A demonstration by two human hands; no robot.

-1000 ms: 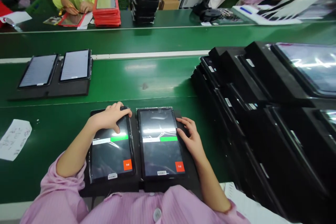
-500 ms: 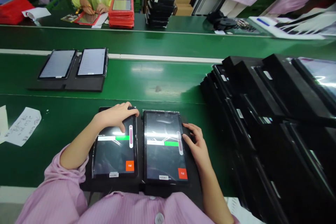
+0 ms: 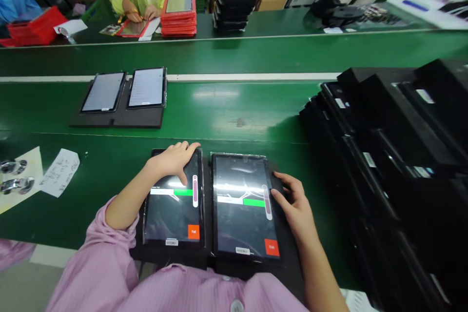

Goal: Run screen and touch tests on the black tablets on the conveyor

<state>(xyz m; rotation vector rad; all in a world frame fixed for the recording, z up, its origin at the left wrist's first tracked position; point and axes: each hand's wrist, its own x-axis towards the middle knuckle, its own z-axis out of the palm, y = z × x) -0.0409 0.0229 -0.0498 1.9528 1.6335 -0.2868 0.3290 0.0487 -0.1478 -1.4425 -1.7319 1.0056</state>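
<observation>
- Two tablets lie side by side at the bottom middle of the frame: the left tablet (image 3: 171,222) and the right tablet (image 3: 241,226). They sit on a black base (image 3: 290,258) on the green counter (image 3: 106,165).
- The left hand (image 3: 171,162) lies over the top of the left tablet. Its grip is apart: the thumb points down over the glass and the fingers reach the top right corner.
- The right hand (image 3: 298,207) is at the right side of the right tablet. Its grip is apart too, with a gap between thumb and first finger. I cannot tell if the tips touch the tablet.
- An orange box (image 3: 193,232) on the left tablet says "Fail". The right tablet has a red box (image 3: 271,247) in the same corner, but its word is blurry.
- Each tablet shows a white and green bar (image 3: 183,192), a pink slider (image 3: 195,191) and, at the bottom, a white label (image 3: 171,242). The label print is too small to read.
- At the left, a note (image 3: 60,173) has handwriting I cannot read.
- Two far tablets (image 3: 146,87) lie in the upper left, with pale, tiny lines.
- A black pile (image 3: 380,107) with little white stickers (image 3: 369,159) fills the right side.
</observation>
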